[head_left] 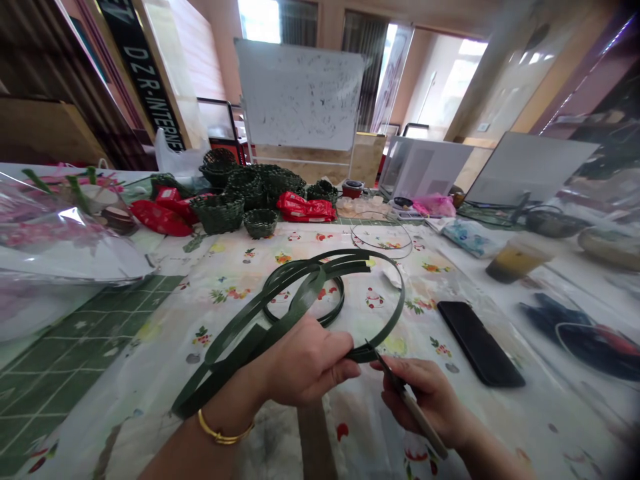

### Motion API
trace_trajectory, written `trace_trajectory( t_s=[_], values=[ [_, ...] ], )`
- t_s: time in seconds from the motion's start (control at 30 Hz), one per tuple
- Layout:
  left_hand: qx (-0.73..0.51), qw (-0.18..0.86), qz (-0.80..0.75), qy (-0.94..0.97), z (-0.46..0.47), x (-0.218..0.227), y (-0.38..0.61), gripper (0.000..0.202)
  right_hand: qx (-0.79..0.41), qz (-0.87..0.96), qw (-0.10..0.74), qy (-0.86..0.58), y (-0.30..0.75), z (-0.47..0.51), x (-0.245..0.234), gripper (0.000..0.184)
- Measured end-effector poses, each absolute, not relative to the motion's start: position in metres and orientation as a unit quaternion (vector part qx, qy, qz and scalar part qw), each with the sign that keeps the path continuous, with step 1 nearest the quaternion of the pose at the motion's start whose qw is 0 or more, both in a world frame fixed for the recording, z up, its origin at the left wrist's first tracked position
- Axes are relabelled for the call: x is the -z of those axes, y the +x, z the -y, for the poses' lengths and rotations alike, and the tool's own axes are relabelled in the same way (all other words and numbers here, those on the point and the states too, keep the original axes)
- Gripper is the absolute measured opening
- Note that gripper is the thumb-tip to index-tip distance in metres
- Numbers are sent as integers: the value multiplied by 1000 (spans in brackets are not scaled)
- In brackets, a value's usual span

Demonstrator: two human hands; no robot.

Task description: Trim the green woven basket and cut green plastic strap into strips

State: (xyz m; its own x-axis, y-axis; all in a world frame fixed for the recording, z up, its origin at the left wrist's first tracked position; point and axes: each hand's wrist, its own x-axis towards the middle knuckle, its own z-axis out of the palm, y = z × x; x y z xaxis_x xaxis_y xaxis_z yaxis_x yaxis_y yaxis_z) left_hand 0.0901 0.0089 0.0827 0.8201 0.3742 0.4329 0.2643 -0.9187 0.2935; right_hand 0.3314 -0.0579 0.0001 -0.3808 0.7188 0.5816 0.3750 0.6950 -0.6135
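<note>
My left hand, with a gold bangle at the wrist, is closed on a bundle of flat dark green strips. The strips loop out over the table and curve back to the pinched fingers. My right hand grips a narrow knife with a pale handle. Its dark blade points up and left, and the tip meets the strip just right of my left fingertips. Whether the blade has entered the strip I cannot tell. Behind my left hand lies a coil of thinner dark green strip.
A black phone lies to the right on the flowered tablecloth. At the back stand several woven green baskets beside red packets. A thin wire ring lies ahead. A cup of brownish liquid stands at right.
</note>
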Motion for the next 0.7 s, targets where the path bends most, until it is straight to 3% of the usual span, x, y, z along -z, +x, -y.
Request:
trace_trajectory(
  t_s=[0.4, 0.7],
  values=[
    [-275, 52, -162, 946, -9, -81, 89, 44, -155, 819, 437, -337, 329, 55, 1, 65],
    [-274, 109, -163, 941, -11, -82, 89, 38, -134, 821, 424, -359, 329, 58, 2, 61]
  ],
)
